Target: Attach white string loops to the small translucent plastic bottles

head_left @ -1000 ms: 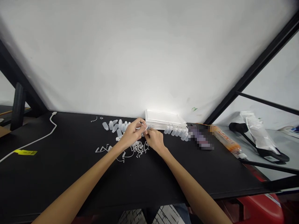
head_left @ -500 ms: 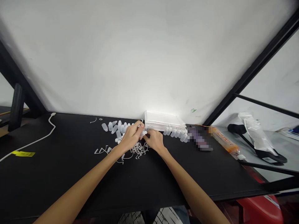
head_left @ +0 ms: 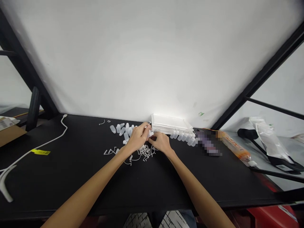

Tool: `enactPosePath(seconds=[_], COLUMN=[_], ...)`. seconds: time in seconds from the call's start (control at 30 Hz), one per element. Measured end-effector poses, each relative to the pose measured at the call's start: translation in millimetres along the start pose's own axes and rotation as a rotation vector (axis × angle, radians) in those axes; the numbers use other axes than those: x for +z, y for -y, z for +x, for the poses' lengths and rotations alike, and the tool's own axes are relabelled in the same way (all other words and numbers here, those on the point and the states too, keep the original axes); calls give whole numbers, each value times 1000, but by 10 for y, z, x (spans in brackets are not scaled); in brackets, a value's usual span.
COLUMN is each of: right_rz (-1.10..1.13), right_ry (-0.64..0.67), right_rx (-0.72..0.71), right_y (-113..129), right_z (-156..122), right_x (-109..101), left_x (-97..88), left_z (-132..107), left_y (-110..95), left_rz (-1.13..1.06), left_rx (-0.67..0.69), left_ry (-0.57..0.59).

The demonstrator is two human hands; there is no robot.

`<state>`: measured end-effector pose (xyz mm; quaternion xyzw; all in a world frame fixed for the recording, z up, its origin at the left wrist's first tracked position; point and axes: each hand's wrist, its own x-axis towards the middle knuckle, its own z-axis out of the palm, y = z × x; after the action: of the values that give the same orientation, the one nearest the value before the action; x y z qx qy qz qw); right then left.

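My left hand (head_left: 137, 137) and my right hand (head_left: 161, 141) meet over the black table (head_left: 71, 171), fingers pinched together on a small translucent plastic vial (head_left: 150, 134) between them. Loose vials (head_left: 122, 129) lie in a pile just left of my hands. A row of vials (head_left: 184, 136) lies to the right, in front of a stack of white trays (head_left: 169, 124) against the wall. Thin white plastic scraps (head_left: 142, 153) are scattered under and in front of my hands.
A white cable (head_left: 57, 134) with a yellow tag (head_left: 41, 152) runs along the left of the table. An orange tube (head_left: 234, 147) and a blurred item (head_left: 207, 144) lie at the right. A black tool with a plastic bag (head_left: 267, 139) rests on the grey surface beyond.
My hands stay pinched together on the vial near the trays. The camera has turned slightly left, shifting everything to the right in view.
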<state>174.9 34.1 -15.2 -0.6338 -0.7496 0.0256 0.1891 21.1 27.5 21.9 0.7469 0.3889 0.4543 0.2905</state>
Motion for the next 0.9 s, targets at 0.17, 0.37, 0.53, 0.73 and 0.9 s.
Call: enactPosePath(seconds=[0.17, 0.37, 0.53, 0.73, 0.9], right_rz=[-70, 297, 1035, 1214, 1213], right_ry=[54, -56, -91, -39, 11], right_rx=[-67, -37, 56, 13, -27], right_y=[-43, -132, -172, -112, -89], right_z=[-84, -111, -111, -153, -166], right_x=[-84, -167, -336, -357, -351], left_x=[12, 32, 42, 57, 57], left_z=[0, -10, -12, -16, -9], left_y=[-11, 3, 26, 50, 58], left_rz=[-5, 52, 95, 112, 132], left_rx=[-23, -12, -14, -8, -19], left_ry=[40, 109, 106, 87, 80])
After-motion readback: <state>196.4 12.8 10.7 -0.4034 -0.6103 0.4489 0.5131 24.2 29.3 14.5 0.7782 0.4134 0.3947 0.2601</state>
